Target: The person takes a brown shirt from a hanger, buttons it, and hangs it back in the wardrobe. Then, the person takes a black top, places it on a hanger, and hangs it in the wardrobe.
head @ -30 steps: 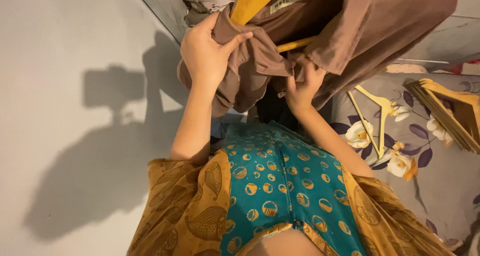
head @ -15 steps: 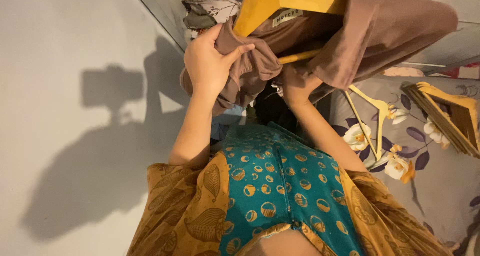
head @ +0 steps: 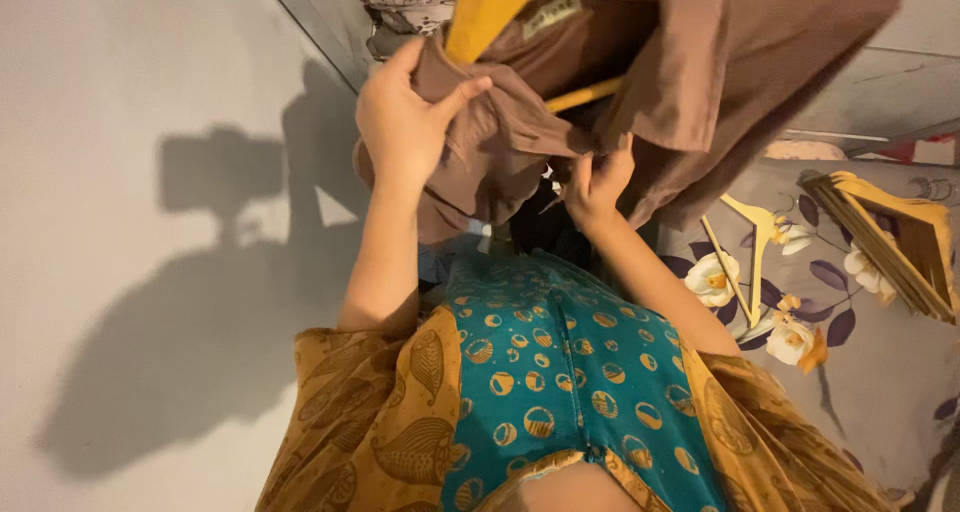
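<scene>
Fingers (head: 455, 92) of my left hand (head: 405, 122) are clenched on a bunched fold of the brown garment (head: 700, 62), thumb laid across the cloth just below the shoulder of the yellow wooden hanger (head: 490, 7). My right hand (head: 597, 182) sits lower and nearer my body, its fingers pinching the garment's lower edge under the hanger's cross bar (head: 580, 95). Both hands hold cloth only; neither touches the wood.

The garment hangs draped over the hanger, raised in front of me at chest height, partly gathered on the left side and falling loose on the right.

To do this step well, I judge that:

1. I keep the left grip close to the hanger shoulder, so the cloth slides along the wood rather than bunching further.
2. I keep the right pinch light and draw the edge downward evenly, to avoid twisting the fabric around the cross bar.
3. I hold the hanger level, so that the loose right side does not slip off.

To my right, spare wooden hangers (head: 880, 232) lie on the floral bed sheet (head: 880, 372), one pale hanger (head: 745, 247) apart from the stack.
</scene>
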